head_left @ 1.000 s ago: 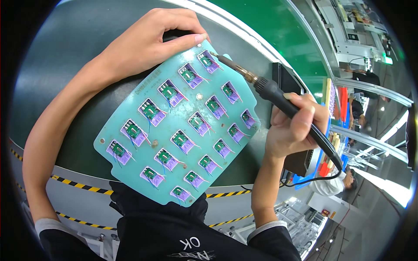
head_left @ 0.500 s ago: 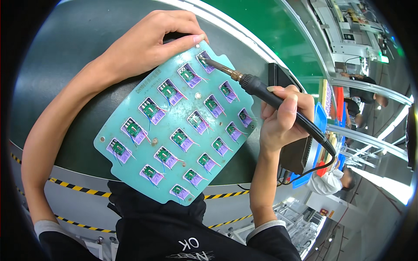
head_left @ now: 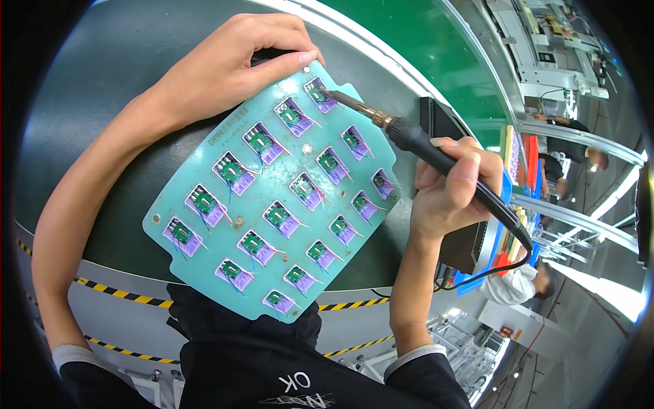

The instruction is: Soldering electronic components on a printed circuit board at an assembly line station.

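Observation:
A pale green fixture board (head_left: 204, 255) lies tilted in front of me, its lower end reaching past the table edge. Rows of cut-outs hold purple pieces, each with a small green circuit board (head_left: 261, 141) and thin red and blue wires. My left hand (head_left: 262, 58) grips the board's far corner, thumb on top and the other fingers curled over the rim. In my right hand (head_left: 460, 180) is a black soldering iron (head_left: 436, 155), held like a pen. Its tip is at the circuit board (head_left: 317, 94) in the farthest cut-out; whether they touch, I cannot tell.
Under the fixture is a dark table (head_left: 122, 75) with a pale rim. A black box (head_left: 463, 245) stands to the right, the iron's cord (head_left: 507, 266) looping near it. Blue and red trays (head_left: 531, 160) lie beyond. Several people (head_left: 514, 285) are farther right.
The soldering iron and my right hand have shifted slightly right and down. The fixture board has slid a little to the left, my left hand still on its corner.

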A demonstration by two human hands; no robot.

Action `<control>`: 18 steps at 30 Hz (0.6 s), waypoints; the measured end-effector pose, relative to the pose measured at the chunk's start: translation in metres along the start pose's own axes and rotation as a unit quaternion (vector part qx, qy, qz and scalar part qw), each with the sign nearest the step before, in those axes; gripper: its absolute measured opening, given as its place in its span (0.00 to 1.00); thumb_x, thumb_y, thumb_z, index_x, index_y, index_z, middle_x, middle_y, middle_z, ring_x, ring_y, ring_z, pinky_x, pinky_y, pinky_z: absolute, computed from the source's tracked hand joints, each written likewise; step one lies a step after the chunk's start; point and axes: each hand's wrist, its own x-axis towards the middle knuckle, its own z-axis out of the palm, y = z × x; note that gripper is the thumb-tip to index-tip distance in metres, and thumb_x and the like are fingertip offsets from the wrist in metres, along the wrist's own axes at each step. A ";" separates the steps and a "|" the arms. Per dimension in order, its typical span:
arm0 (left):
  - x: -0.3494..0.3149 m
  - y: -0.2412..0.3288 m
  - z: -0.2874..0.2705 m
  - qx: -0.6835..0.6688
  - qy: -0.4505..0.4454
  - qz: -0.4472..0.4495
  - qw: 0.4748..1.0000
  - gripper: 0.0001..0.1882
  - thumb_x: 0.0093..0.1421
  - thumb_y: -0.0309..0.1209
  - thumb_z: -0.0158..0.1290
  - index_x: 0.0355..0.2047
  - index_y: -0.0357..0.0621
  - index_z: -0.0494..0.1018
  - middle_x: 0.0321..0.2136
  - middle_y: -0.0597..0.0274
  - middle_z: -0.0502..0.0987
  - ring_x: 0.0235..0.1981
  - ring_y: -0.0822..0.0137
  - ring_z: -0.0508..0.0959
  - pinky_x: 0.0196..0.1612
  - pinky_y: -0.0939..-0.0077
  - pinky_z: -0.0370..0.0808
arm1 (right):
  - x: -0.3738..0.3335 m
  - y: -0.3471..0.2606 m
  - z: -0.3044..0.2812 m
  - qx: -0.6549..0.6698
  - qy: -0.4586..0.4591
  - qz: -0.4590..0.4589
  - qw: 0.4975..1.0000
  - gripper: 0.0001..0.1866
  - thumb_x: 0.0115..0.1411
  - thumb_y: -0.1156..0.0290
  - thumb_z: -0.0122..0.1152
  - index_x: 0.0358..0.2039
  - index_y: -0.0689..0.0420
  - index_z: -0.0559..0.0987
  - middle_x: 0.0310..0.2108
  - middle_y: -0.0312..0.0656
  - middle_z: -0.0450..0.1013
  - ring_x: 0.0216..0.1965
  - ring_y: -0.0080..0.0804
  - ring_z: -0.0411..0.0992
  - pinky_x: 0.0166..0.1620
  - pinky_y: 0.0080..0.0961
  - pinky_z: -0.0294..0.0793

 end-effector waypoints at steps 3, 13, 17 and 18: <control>0.000 -0.001 -0.001 -0.001 -0.003 0.002 1.000 0.12 0.67 0.29 0.48 0.37 0.30 0.77 0.32 0.58 0.75 0.34 0.66 0.74 0.39 0.74 0.70 | 0.007 -0.001 -0.003 -0.047 0.039 -0.030 0.998 0.16 0.66 0.63 0.51 0.26 0.63 0.71 0.16 0.45 0.68 0.09 0.17 0.54 0.11 0.15 0.51; 0.003 0.004 -0.001 -0.001 -0.029 -0.041 0.999 0.13 0.69 0.30 0.47 0.38 0.32 0.77 0.33 0.61 0.74 0.34 0.71 0.74 0.38 0.78 0.69 | 0.014 0.000 -0.018 -0.047 0.082 -0.049 0.994 0.16 0.66 0.64 0.50 0.26 0.63 0.71 0.14 0.42 0.65 0.09 0.17 0.51 0.11 0.16 0.47; 0.004 0.003 -0.001 -0.010 -0.038 -0.057 0.998 0.13 0.69 0.30 0.46 0.40 0.31 0.76 0.33 0.60 0.74 0.34 0.72 0.74 0.38 0.79 0.69 | 0.016 0.000 -0.020 -0.041 0.096 -0.026 0.994 0.16 0.65 0.65 0.51 0.26 0.64 0.72 0.16 0.42 0.66 0.09 0.18 0.52 0.12 0.17 0.48; 0.006 0.003 0.000 -0.013 -0.041 -0.056 0.998 0.13 0.69 0.30 0.46 0.40 0.31 0.76 0.33 0.60 0.74 0.34 0.72 0.74 0.38 0.79 0.69 | 0.018 0.000 -0.023 -0.036 0.095 -0.025 0.995 0.16 0.65 0.65 0.50 0.26 0.65 0.72 0.16 0.42 0.66 0.09 0.18 0.52 0.12 0.17 0.48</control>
